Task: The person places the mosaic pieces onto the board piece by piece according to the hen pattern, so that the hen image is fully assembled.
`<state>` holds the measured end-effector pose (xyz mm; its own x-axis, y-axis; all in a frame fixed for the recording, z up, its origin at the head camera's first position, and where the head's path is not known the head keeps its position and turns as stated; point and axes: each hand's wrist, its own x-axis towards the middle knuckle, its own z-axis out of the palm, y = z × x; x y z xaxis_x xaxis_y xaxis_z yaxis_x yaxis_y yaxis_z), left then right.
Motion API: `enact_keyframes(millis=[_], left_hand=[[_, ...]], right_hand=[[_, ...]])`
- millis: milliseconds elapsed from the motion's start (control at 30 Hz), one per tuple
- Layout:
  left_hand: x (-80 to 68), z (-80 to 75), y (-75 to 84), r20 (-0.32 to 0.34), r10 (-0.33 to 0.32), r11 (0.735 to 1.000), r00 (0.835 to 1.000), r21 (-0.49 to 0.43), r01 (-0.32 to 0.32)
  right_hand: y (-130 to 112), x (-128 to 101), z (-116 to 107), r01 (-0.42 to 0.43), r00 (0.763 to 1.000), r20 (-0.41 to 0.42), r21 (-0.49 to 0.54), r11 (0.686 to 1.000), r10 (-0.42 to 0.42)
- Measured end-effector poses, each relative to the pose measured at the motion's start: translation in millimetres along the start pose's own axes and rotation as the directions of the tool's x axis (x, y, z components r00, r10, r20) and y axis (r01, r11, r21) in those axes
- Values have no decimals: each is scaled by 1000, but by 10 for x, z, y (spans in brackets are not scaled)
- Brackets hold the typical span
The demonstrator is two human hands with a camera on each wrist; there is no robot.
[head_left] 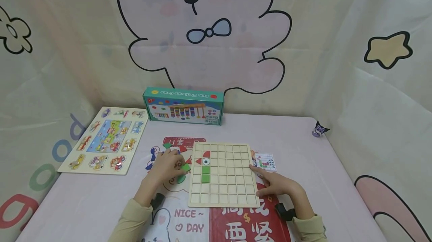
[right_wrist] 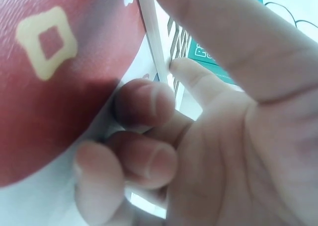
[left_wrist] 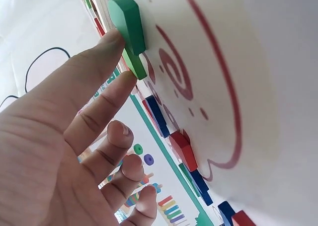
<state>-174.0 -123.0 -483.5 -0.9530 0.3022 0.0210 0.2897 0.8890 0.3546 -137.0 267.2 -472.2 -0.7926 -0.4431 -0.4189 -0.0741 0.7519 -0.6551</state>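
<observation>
A wooden grid board (head_left: 229, 174) lies in front of me. In its left part sit red pieces (head_left: 206, 154), an eye-like round piece (head_left: 206, 161) and two green squares (head_left: 205, 178). Left of the board, my left hand (head_left: 166, 167) pinches a light green square block (left_wrist: 135, 64) between thumb and index finger, its other fingers loosely bent. A dark green rounded block (left_wrist: 128, 22) lies right by the thumb. My right hand (head_left: 278, 184) touches the board's right edge with thumb and index finger spread apart, while the other fingers curl beneath the palm.
Red and blue blocks (left_wrist: 184, 149) are scattered beyond the left hand. A printed pattern card (head_left: 266, 162) lies right of the board. Farther back are a picture puzzle board (head_left: 79, 131), a green game box (head_left: 185, 107) and a small purple wrapped item (head_left: 318, 129). A printed mat (head_left: 189, 215) lies underneath.
</observation>
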Motion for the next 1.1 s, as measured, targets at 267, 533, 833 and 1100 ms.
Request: enact_keyframes(millis=[267,533,833,1100], left_hand=[[-48,-21,-11,6,0,1000,1000,-21,0],[-100,-38,-40,21,9,1000,1000,1,-9],[-148,-27,-25,35,13,1000,999,-12,-12],[-244,-37,-26,69,18,999,997,-39,-15]], right_hand=[[-2,12,-7,2,1000,-7,7,1000,-2],[7,11,0,-4,1000,-10,5,1000,4],[3,6,-3,-1,1000,-10,5,1000,1],[25,15,2,-4,1000,-18,-7,1000,4]])
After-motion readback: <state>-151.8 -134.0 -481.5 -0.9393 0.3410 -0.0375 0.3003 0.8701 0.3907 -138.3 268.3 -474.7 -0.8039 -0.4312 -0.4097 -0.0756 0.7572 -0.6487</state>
